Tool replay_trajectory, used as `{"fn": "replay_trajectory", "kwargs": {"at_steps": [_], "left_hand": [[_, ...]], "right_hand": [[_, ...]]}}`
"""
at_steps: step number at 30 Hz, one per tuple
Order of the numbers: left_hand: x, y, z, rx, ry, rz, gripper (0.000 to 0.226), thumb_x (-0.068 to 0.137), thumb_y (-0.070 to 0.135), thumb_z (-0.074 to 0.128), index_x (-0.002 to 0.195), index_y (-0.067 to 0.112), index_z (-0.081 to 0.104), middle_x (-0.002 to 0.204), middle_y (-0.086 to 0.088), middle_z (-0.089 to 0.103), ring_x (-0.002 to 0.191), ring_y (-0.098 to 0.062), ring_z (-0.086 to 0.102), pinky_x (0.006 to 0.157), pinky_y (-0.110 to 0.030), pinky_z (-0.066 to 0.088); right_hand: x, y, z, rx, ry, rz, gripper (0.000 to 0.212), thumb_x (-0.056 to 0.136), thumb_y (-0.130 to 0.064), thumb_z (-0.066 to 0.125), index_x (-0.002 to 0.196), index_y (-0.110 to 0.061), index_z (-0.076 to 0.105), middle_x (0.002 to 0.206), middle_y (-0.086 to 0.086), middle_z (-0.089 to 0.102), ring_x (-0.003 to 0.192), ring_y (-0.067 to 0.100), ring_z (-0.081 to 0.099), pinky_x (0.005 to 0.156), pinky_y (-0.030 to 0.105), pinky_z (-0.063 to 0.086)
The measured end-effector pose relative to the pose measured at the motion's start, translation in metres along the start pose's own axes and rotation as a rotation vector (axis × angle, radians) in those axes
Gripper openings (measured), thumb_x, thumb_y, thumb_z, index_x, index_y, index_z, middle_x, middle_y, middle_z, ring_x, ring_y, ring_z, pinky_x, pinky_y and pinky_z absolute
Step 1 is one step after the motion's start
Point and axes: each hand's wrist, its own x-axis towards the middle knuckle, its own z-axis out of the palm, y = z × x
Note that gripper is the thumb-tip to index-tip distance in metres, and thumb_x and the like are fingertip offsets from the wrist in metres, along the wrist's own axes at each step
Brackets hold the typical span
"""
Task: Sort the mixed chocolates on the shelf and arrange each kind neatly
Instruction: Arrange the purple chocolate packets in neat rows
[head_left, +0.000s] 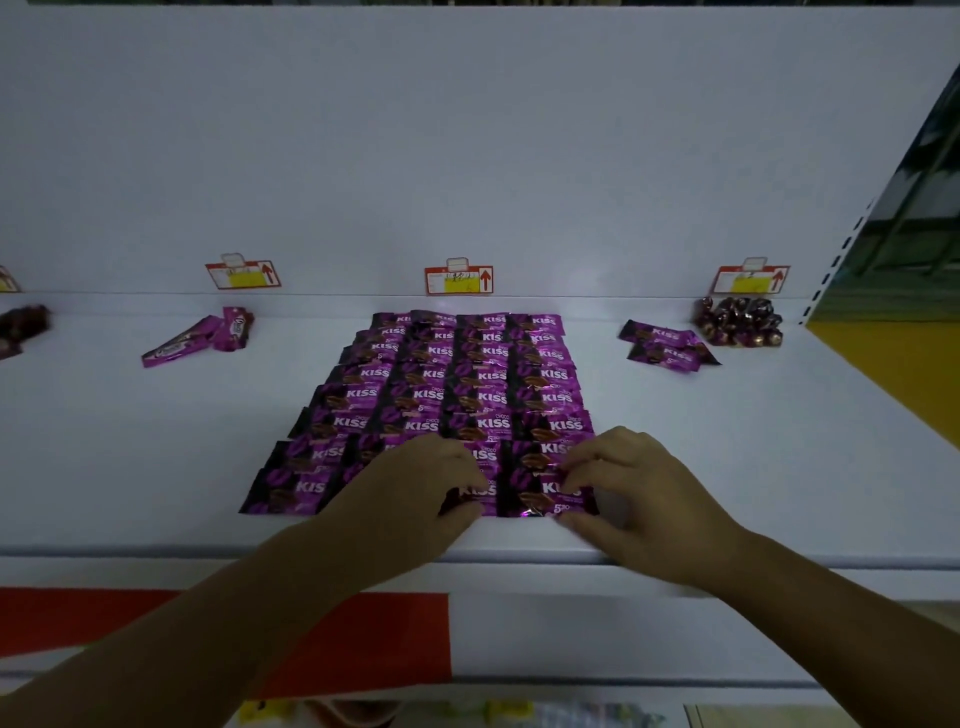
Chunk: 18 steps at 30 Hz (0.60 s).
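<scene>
Front row of the Kiss packet grid (441, 395) handled on the white shelf (727, 441).

The front-right packet (540, 501) is pinched between the curled fingers and thumb of the right hand (634, 483), and the neighbouring packet (470, 496) is gripped by the left hand (410, 488), by which most of it is hidden. The grid is laid in four columns at mid-shelf, with parts of its two nearest rows covered by the hands. Loose purple packets (197, 338) are scattered to its left. To its right, two stray Kiss packets (665, 343) are seen just beside a heap of dark wrapped chocolates (740, 322). More dark chocolates (23, 322) are cut off at the far left. Price tags (458, 280) are fixed along the back wall.
</scene>
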Motion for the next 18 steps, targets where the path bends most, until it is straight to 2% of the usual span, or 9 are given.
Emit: {"fn": "replay_trajectory", "kwargs": {"at_steps": [4,7,9,11,13,15,18], "left_hand": [[0.019,-0.009,-0.012,-0.016,-0.006,0.048,0.028,0.091,0.033,0.051,0.111,0.019,0.065,0.106,0.003,0.064,0.096,-0.007,0.053,0.09,-0.018,0.038],[0.052,-0.021,-0.024,-0.001,-0.019,0.076,0.031,0.092,0.032,0.05,0.12,0.022,0.059,0.118,0.005,0.058,0.099,-0.002,0.044,0.094,-0.021,0.035],[0.08,-0.025,-0.029,0.017,-0.058,0.092,0.036,0.093,0.035,0.049,0.125,0.021,0.054,0.125,0.004,0.054,0.106,-0.005,0.044,0.093,-0.022,0.033],[0.107,-0.026,-0.03,0.029,-0.08,0.13,0.035,0.093,0.033,0.049,0.124,0.018,0.055,0.124,0.001,0.053,0.113,-0.013,0.047,0.096,-0.026,0.036],[0.133,-0.026,-0.026,0.007,-0.06,0.158,0.03,0.094,0.025,0.047,0.12,0.015,0.058,0.12,-0.002,0.055,0.109,-0.014,0.049,0.094,-0.026,0.037],[0.153,-0.024,-0.019,-0.011,-0.054,0.141,0.03,0.095,0.018,0.044,0.121,0.017,0.058,0.125,-0.003,0.054,0.112,-0.015,0.048,0.096,-0.026,0.034],[0.175,-0.016,-0.012,-0.051,-0.089,0.097,0.031,0.094,0.017,0.043,0.121,0.021,0.058,0.13,-0.001,0.052,0.116,-0.017,0.048,0.102,-0.031,0.036]], "right_hand": [[0.0,-0.001,0.0,0.009,0.025,0.037,0.029,0.082,-0.049,0.061,0.091,-0.022,0.069,0.102,-0.011,0.064,0.097,0.002,0.054,0.083,0.023,0.045],[0.006,-0.001,-0.005,-0.005,0.083,0.121,0.034,0.088,-0.047,0.051,0.096,-0.019,0.068,0.103,-0.008,0.063,0.097,0.003,0.052,0.083,0.023,0.044],[0.013,0.005,-0.01,-0.094,0.082,0.218,0.035,0.088,-0.046,0.05,0.105,-0.021,0.066,0.113,-0.005,0.061,0.104,0.005,0.05,0.088,0.027,0.044],[0.018,0.017,-0.015,-0.214,0.022,0.384,0.04,0.089,-0.048,0.052,0.121,-0.025,0.058,0.133,-0.003,0.051,0.121,0.009,0.043,0.1,0.028,0.035],[0.018,0.032,-0.022,-0.306,-0.065,0.542,0.05,0.089,-0.048,0.054,0.133,-0.026,0.048,0.146,-0.002,0.037,0.131,0.015,0.036,0.106,0.029,0.028],[0.015,0.044,-0.031,-0.353,-0.119,0.637,0.052,0.089,-0.049,0.053,0.136,-0.027,0.043,0.149,-0.001,0.032,0.134,0.017,0.033,0.109,0.031,0.027],[0.005,0.064,-0.044,-0.386,-0.157,0.682,0.049,0.09,-0.047,0.052,0.134,-0.026,0.045,0.148,-0.001,0.033,0.134,0.017,0.032,0.108,0.03,0.028]]}}
